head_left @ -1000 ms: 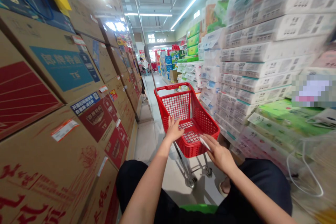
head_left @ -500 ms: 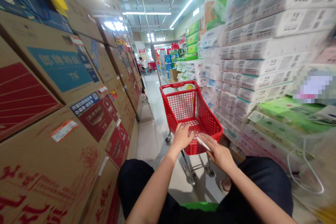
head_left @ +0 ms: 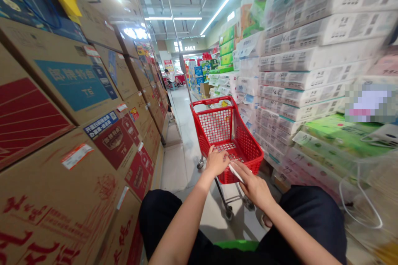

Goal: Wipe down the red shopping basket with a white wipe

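A small red shopping cart (head_left: 245, 143) stands in the aisle in front of me, its basket bare inside. My left hand (head_left: 217, 161) grips the near rim of the cart, fingers curled over it. My right hand (head_left: 253, 185) rests at the same rim a little to the right, closed on a thin white flat thing (head_left: 235, 172) that I cannot name. Both my forearms reach forward over my dark trousers.
Stacked cardboard boxes (head_left: 77, 103) wall the left side of the narrow aisle. Wrapped tissue packs (head_left: 311, 70) pile high on the right, with green packs (head_left: 338, 136) lower down. The tiled floor (head_left: 182, 107) runs ahead to a far display; a distant person (head_left: 170, 77) stands there.
The cart has rolled slightly forward and to the right. My left hand has shifted right along the rim and closed on it; my right hand keeps the white thing.
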`<state>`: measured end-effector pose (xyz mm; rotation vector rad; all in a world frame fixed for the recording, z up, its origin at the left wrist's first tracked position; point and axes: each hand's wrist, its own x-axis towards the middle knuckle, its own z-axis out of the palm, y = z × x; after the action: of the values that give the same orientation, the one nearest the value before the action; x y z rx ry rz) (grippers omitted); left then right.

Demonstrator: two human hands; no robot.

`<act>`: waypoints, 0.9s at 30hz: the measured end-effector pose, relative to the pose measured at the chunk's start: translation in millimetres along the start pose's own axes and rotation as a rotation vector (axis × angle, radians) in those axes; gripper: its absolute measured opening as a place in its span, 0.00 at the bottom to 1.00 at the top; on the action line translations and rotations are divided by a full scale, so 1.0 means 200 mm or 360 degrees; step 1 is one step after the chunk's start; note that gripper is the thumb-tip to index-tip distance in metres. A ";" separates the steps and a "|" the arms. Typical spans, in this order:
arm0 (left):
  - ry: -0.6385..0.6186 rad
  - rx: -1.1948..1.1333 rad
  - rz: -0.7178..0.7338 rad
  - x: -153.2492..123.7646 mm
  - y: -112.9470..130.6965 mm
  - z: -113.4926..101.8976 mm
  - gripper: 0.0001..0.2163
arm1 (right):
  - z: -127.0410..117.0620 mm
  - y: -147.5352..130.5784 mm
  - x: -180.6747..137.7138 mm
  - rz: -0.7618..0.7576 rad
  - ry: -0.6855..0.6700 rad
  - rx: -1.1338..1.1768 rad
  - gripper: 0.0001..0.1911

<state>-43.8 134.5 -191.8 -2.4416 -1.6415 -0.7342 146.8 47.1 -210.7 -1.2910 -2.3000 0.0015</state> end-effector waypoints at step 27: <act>-0.0064 -0.0138 0.0063 0.02 -0.07 -0.03 0.08 | -0.13 0.35 -0.02 0.0271 0.0160 0.0019 0.36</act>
<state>-57.5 140.9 -187.6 -2.5565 -1.6022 -0.7713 215.8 75.2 -206.0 -1.4436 -2.0978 0.0079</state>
